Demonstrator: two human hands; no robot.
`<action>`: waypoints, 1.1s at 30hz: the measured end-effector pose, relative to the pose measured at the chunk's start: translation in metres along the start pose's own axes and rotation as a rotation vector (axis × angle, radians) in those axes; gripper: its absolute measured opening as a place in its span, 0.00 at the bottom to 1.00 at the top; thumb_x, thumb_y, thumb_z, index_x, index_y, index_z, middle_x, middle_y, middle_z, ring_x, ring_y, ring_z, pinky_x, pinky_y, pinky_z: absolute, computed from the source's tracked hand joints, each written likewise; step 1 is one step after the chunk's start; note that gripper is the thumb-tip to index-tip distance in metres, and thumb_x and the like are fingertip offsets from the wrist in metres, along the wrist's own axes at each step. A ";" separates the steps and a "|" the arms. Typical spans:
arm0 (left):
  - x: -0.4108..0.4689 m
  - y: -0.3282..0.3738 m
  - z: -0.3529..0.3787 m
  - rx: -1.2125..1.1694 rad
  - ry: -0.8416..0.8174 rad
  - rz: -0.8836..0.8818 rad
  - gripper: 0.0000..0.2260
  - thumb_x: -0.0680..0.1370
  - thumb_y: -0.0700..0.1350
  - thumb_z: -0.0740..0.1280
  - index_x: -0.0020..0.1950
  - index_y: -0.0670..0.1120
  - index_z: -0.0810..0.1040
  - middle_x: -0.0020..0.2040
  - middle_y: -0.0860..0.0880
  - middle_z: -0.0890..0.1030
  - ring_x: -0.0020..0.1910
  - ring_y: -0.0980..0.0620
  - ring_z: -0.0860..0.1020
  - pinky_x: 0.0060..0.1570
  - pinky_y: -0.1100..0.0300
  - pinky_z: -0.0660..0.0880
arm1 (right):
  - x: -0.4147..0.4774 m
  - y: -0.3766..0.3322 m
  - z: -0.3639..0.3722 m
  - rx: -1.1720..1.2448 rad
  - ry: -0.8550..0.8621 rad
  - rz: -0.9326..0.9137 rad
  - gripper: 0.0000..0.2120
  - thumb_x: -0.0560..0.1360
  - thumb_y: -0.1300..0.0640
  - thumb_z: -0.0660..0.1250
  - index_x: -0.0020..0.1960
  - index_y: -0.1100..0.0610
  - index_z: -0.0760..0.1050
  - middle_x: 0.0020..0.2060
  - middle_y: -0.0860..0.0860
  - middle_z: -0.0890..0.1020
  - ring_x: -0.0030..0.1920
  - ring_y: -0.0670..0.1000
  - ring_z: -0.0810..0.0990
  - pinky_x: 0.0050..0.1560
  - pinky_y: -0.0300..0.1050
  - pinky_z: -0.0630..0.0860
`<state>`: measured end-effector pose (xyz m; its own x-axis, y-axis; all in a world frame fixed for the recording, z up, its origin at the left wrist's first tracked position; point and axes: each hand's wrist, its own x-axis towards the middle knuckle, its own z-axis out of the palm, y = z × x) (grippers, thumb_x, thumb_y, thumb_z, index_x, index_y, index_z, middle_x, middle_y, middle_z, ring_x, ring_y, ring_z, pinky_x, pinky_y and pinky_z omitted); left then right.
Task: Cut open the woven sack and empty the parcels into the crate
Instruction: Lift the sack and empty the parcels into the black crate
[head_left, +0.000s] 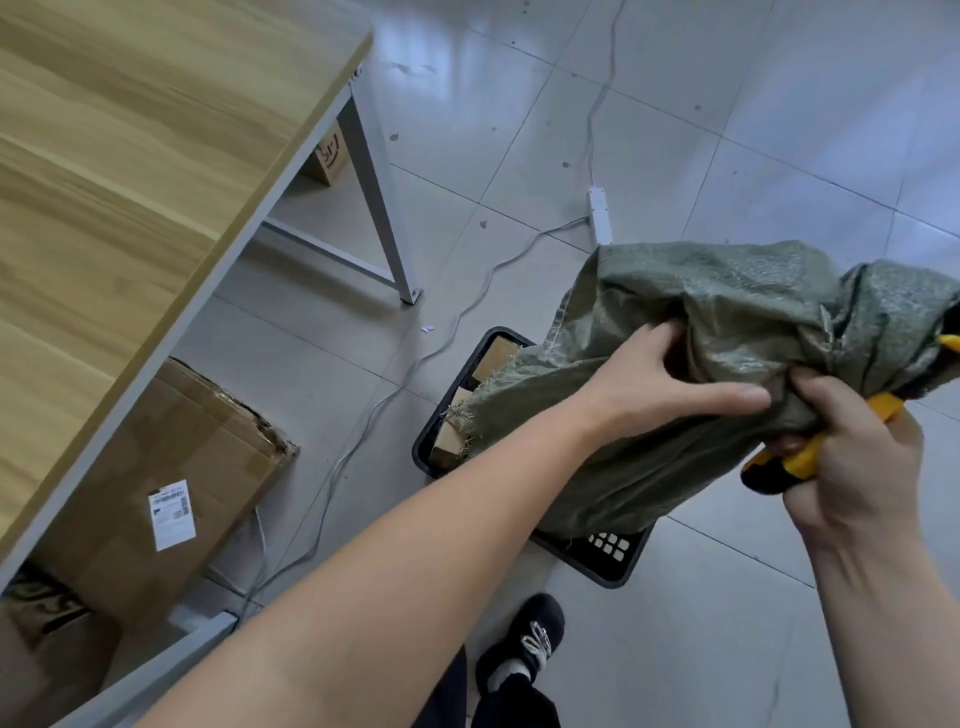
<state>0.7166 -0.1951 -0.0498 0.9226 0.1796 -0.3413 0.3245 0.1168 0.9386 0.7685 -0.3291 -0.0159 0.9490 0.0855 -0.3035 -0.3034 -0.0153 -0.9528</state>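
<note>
Soft, even light fills the scene, bright without harsh contrast. The glossy pale grey tiled floor (727, 130) beyond the hands carries a broad bluish-white sheen, strongest farthest from them. Shadows are faint: a diffuse one lies under the light wood-grain surface (130, 156) to the left of the left hand (660, 384). The right hand (852, 457) and the crumpled grey-green woven sack (701, 322) both hands grip look slightly soft and smeared. Wide-angle distortion bows the tile joints and the surface edge toward the frame borders.
</note>
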 end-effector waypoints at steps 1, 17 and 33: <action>0.000 -0.005 -0.001 0.144 -0.010 0.008 0.45 0.53 0.66 0.76 0.66 0.51 0.71 0.63 0.51 0.75 0.65 0.52 0.72 0.68 0.49 0.68 | 0.001 -0.001 -0.001 0.017 -0.001 -0.003 0.09 0.74 0.66 0.63 0.37 0.57 0.76 0.26 0.44 0.79 0.22 0.43 0.69 0.21 0.34 0.63; -0.033 -0.059 0.016 0.586 0.396 -0.102 0.07 0.78 0.42 0.55 0.49 0.44 0.73 0.47 0.43 0.79 0.45 0.41 0.76 0.42 0.49 0.73 | 0.015 -0.019 -0.040 0.144 -0.046 0.020 0.10 0.64 0.52 0.70 0.41 0.54 0.73 0.28 0.43 0.76 0.21 0.40 0.68 0.24 0.33 0.63; -0.015 -0.035 0.019 0.283 0.329 0.030 0.07 0.78 0.43 0.59 0.50 0.41 0.74 0.49 0.43 0.78 0.49 0.44 0.75 0.50 0.49 0.73 | -0.010 -0.046 -0.026 0.111 -0.085 0.011 0.02 0.71 0.59 0.63 0.41 0.57 0.73 0.34 0.50 0.72 0.19 0.41 0.65 0.18 0.30 0.61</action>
<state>0.6951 -0.2202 -0.0761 0.8319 0.4857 -0.2683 0.3853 -0.1578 0.9092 0.7749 -0.3556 0.0310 0.9362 0.1705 -0.3072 -0.3257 0.0932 -0.9409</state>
